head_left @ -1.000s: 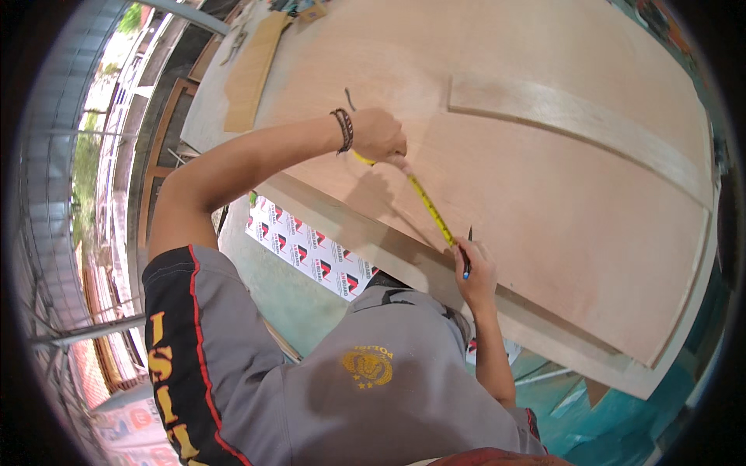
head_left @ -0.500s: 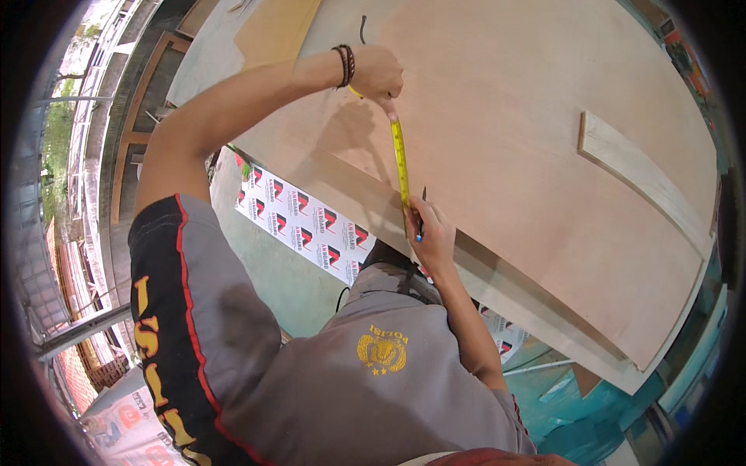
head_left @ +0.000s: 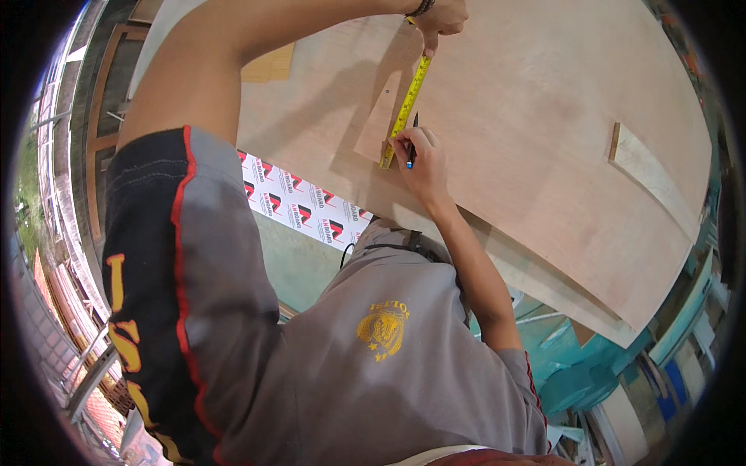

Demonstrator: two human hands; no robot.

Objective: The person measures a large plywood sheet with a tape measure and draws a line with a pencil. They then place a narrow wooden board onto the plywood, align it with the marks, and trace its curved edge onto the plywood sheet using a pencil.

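Observation:
A yellow tape measure blade [head_left: 407,106] stretches over a pale plywood sheet [head_left: 536,155]. At its far end my left hand [head_left: 441,19], with a dark bracelet at the wrist, is closed on the tape measure; most of the case is hidden behind the hand. Near the blade's lower end, my right hand [head_left: 426,165] is closed around a dark pen [head_left: 411,159] with a blue end. Its fingertips also touch the blade's edge. The tape's tip lies close to the near corner of the upper sheet.
A curved wooden strip [head_left: 649,175] lies on the plywood to the right. Below the sheet's near edge shows a white board with red and black printing [head_left: 299,203]. Teal sheeting [head_left: 575,373] hangs at the lower right. A wooden frame [head_left: 101,116] stands at the left.
My left hand has moved up and to the right with the tape measure. The right hand has shifted up, and the blade now slants from upper right to lower left, its tip over the plywood.

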